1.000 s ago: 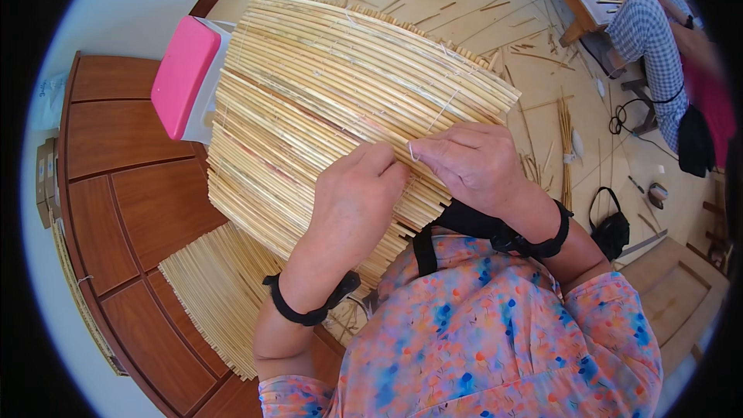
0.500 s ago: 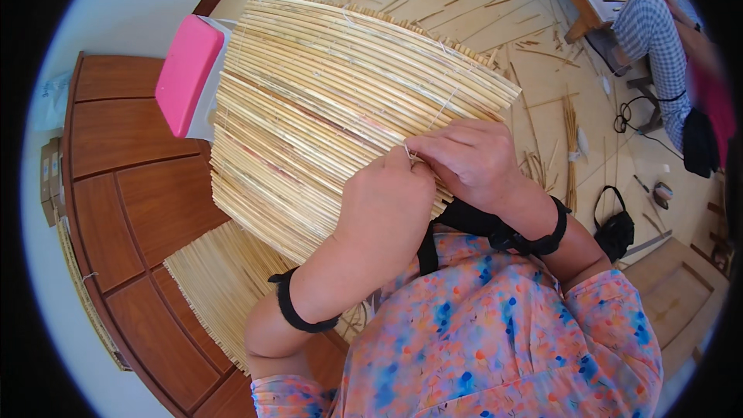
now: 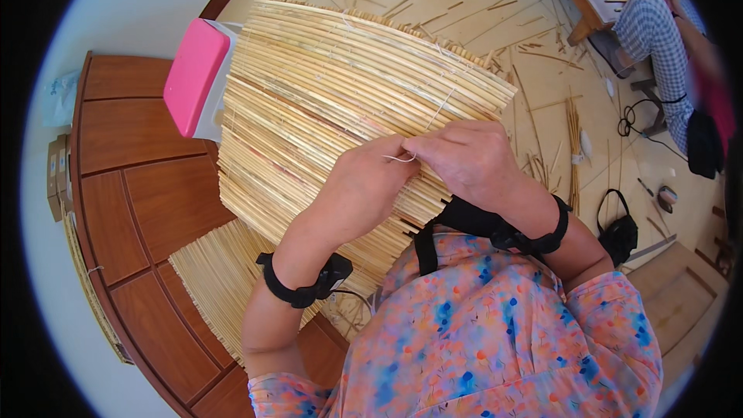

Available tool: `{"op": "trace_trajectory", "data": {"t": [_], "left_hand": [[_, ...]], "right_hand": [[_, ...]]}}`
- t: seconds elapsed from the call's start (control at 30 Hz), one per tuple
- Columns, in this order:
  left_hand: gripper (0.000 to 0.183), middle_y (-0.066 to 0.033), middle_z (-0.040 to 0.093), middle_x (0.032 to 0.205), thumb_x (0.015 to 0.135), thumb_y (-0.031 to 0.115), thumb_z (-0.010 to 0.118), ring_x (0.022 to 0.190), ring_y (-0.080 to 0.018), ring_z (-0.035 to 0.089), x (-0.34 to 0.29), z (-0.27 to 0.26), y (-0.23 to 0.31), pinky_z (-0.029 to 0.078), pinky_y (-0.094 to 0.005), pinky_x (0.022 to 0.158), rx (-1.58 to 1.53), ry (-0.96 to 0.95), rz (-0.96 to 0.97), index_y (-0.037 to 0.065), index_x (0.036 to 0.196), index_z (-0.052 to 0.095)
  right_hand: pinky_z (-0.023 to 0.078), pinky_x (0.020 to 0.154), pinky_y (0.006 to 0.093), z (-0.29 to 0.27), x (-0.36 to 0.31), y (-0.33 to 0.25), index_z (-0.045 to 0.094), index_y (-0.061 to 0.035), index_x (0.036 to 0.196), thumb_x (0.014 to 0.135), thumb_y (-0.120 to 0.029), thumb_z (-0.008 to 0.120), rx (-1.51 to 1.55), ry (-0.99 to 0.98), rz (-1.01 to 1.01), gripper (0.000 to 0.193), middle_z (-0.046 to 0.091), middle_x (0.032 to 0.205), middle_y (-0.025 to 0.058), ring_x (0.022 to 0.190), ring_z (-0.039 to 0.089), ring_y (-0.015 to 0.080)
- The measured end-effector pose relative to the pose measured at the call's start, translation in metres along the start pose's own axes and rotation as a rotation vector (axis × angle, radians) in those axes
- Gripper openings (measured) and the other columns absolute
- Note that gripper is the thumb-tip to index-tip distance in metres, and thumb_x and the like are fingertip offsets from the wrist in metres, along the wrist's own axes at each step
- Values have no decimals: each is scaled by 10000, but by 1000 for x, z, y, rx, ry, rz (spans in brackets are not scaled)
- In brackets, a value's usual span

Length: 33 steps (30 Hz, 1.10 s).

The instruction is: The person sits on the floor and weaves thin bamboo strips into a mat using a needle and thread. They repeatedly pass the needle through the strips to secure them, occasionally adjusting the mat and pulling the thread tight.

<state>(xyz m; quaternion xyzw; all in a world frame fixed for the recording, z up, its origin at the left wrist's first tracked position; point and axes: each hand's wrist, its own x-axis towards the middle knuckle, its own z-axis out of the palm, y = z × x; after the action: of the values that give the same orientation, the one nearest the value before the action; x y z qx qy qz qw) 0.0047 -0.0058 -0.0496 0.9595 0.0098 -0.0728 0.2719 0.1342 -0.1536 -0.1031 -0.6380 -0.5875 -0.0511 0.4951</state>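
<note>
Seen from above, a person's left hand (image 3: 364, 193) and right hand (image 3: 472, 159) meet over a large mat of pale yellow reed stalks (image 3: 333, 108) that lies across a brown wooden tabletop (image 3: 139, 193). The fingers of both hands are curled together, pinching a thin white string (image 3: 398, 159) at the mat's near edge. A pink rectangular box (image 3: 193, 77) sits beside the mat's left end. Loose reeds litter the tan floor (image 3: 542, 54) beyond
</note>
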Motion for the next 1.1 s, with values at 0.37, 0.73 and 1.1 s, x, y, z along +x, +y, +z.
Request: {"op": "trace_trajectory", "data": {"t": [0.37, 0.73, 1.1], "left_hand": [[187, -179, 631, 965, 786, -12, 582, 871, -364, 661, 2, 1, 36, 549, -448, 738, 153, -28, -173, 10, 941, 685], [70, -60, 597, 812, 927, -9, 597, 717, -172, 604, -33, 2, 8, 492, -293, 648, -260, 224, -322, 29, 971, 636], [29, 21, 571, 794, 938, 8, 639, 758, -59, 536, -30, 42, 18, 443, -218, 679, -666, 478, -570, 24, 955, 622]], "right_hand": [[541, 531, 327, 2, 4, -2, 732, -58, 893, 693, -13, 750, -4, 29, 11, 205, 710, 750, 75, 604, 671, 237], [483, 472, 368, -6, -2, -1, 719, -143, 909, 803, -125, 714, 52, -71, 74, 107, 644, 656, 66, 563, 640, 256], [498, 501, 372, -5, -7, 4, 734, -148, 915, 828, -151, 732, 172, -92, 177, 88, 635, 646, 106, 576, 647, 290]]}}
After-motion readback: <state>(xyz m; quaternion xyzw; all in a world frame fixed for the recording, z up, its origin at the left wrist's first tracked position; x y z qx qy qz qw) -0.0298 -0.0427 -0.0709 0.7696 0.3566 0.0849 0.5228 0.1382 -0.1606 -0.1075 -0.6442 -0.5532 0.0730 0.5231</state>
